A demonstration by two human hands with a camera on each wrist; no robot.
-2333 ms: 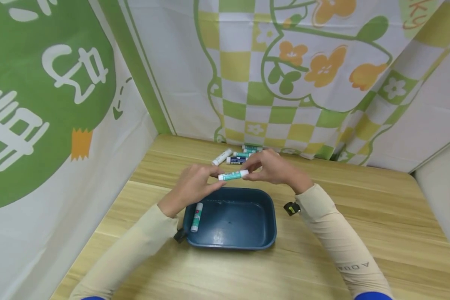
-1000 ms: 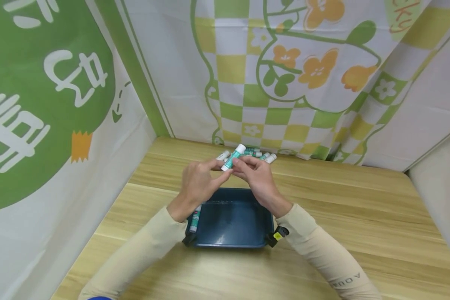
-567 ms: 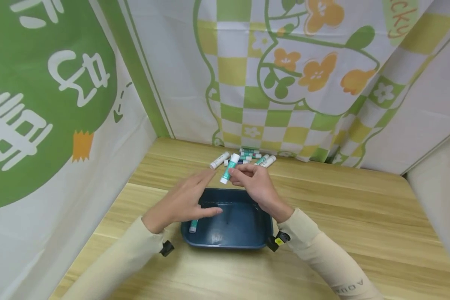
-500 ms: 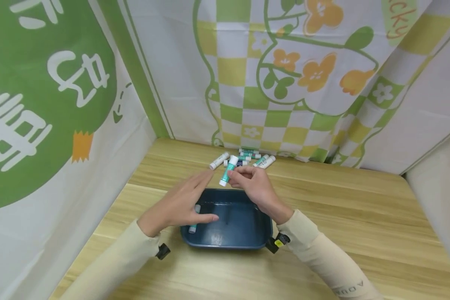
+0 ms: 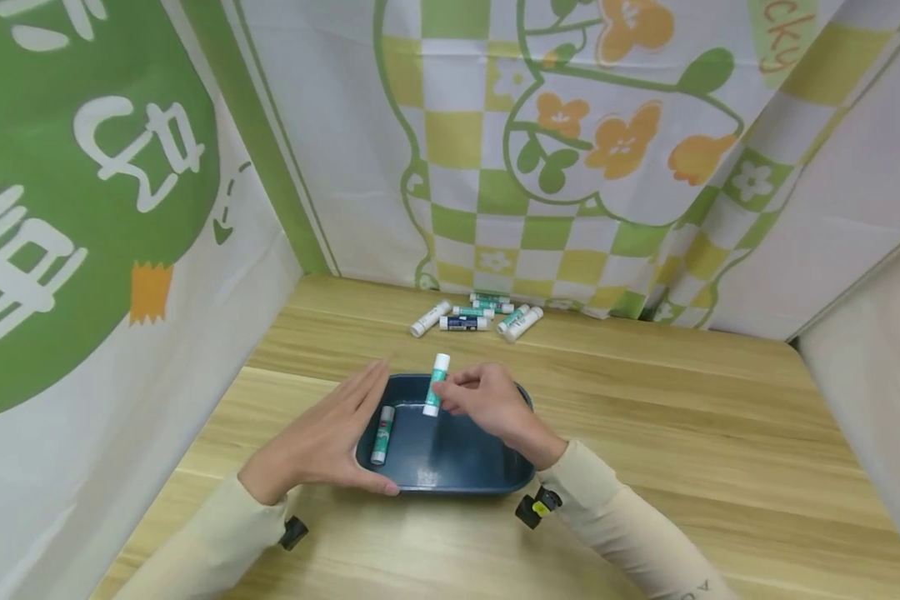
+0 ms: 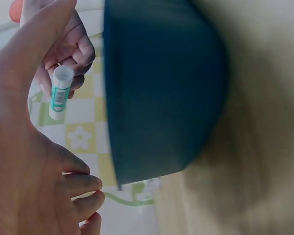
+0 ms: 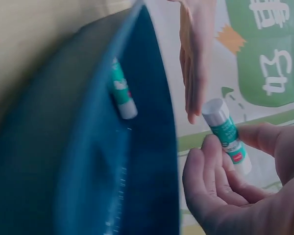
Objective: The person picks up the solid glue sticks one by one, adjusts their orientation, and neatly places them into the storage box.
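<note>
pinching a green-and-white tube by its middle in the right grip, between thumb and fingers, above the blue tub, presumably for balance. spreading thumb and fingers apart in the left grip, near the tub's left end, holding nothing, perhaps to give room. with a second tube inside, along the left wall, perhaps to limit rolling.

Blue tray partly hidden behind left hand and right hand, its rim blurred in right wrist view, held glue stick partly covered, print on far sticks too small to read, sleeves cut off below.
</note>
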